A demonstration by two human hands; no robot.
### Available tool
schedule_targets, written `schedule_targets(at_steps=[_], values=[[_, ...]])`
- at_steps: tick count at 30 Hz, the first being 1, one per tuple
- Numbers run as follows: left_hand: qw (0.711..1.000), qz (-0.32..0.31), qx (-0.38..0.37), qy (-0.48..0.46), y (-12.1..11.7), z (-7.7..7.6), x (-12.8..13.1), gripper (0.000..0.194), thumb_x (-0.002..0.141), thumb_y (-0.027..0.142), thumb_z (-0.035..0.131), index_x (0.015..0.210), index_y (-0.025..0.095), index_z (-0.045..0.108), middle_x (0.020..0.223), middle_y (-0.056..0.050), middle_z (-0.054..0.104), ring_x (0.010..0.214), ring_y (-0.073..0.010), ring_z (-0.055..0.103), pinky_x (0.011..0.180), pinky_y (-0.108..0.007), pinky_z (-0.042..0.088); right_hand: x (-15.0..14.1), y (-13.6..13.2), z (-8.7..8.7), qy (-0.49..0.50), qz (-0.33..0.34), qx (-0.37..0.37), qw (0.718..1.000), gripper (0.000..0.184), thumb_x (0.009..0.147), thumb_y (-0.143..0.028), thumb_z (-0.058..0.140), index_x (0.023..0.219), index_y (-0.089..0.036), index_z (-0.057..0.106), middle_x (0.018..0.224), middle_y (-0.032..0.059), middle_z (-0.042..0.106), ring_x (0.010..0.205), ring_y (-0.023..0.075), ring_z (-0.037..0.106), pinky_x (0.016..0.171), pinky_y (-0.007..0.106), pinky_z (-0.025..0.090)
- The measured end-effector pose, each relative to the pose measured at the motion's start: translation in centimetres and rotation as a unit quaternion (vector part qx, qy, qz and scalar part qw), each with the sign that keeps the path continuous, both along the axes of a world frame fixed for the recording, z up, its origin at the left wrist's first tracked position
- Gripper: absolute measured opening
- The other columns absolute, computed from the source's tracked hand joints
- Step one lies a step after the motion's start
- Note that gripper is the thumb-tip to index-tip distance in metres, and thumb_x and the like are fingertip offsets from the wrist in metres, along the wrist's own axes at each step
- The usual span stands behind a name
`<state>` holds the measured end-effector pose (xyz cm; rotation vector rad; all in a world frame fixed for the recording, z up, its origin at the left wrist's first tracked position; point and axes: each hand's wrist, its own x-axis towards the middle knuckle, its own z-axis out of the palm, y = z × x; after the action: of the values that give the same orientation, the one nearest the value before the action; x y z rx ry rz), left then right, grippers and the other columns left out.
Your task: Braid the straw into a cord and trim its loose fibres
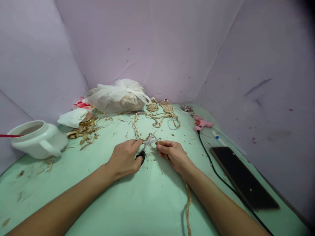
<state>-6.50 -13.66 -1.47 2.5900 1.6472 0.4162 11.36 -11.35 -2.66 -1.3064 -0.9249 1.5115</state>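
Mid-table, my left hand [125, 155] is closed around the black handles of a pair of scissors [148, 143]. The blades are spread and point to the right, toward my other hand. Between thumb and fingers, my right hand [173, 153] pinches a tan braided rope [188, 206] close to the blade tips. From beneath that wrist the rope runs down to the near edge of the view. More braided cord [157, 118] lies in loose loops beyond my hands. Whether the two pieces join is hidden by my fingers.
On the left stand a white ceramic pot [52, 141], dry scraps [85, 132] and a ring [104, 121]. A tied plastic bag [118, 98] sits at the back beside woven discs [152, 107]. To the right lie a pink glue gun [203, 124], its black cord [213, 167] and a phone [242, 177].
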Motion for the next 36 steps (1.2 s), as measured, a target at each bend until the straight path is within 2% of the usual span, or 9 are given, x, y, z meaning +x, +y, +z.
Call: schedule_targets(at_steps=[5, 11, 26, 36], values=[[0.997, -0.004, 0.042, 0.063, 0.2, -0.1, 0.1, 0.039, 0.072, 0.030, 0.044, 0.109, 0.019, 0.050, 0.088, -0.008, 0.058, 0.084, -0.0236, 0.051, 0.075, -0.037, 0.037, -0.2, -0.1, -0.5, -0.003, 0.002, 0.012, 1.000, 0.015, 0.046, -0.019, 0.071, 0.056, -0.013, 0.062, 0.044, -0.0039, 0.053, 0.041, 0.0065, 0.045, 0.049, 0.023, 0.036], [0.997, -0.018, 0.038, 0.060, 0.1, -0.7, 0.6, 0.042, 0.074, 0.030, 0.044, 0.114, 0.018, 0.047, 0.088, -0.008, 0.056, 0.088, -0.0241, 0.049, 0.079, -0.039, 0.035, -0.3, -0.1, -0.7, -0.008, 0.012, 0.023, 1.000, 0.016, 0.048, -0.020, 0.070, 0.060, -0.013, 0.063, 0.046, -0.0035, 0.055, 0.041, 0.0066, 0.044, 0.047, 0.023, 0.035], [0.998, -0.034, 0.014, 0.044, 0.1, -1.1, 0.9, 0.045, 0.074, 0.021, 0.043, 0.118, 0.014, 0.046, 0.083, -0.008, 0.055, 0.080, -0.0207, 0.049, 0.076, -0.034, 0.042, -0.5, -0.4, -0.7, -0.001, 0.003, 0.064, 0.998, 0.010, 0.052, -0.021, 0.067, 0.054, -0.014, 0.060, 0.039, -0.0055, 0.049, 0.038, 0.0057, 0.038, 0.043, 0.022, 0.028], [0.998, -0.037, -0.027, 0.051, -0.1, -0.5, 1.2, 0.037, 0.077, 0.017, 0.038, 0.111, 0.014, 0.049, 0.080, -0.008, 0.056, 0.079, -0.0207, 0.050, 0.073, -0.033, 0.041, -0.5, -0.3, -0.9, -0.002, -0.020, 0.068, 0.998, 0.011, 0.050, -0.022, 0.067, 0.054, -0.014, 0.062, 0.039, -0.0047, 0.050, 0.040, 0.0072, 0.040, 0.045, 0.023, 0.031]])
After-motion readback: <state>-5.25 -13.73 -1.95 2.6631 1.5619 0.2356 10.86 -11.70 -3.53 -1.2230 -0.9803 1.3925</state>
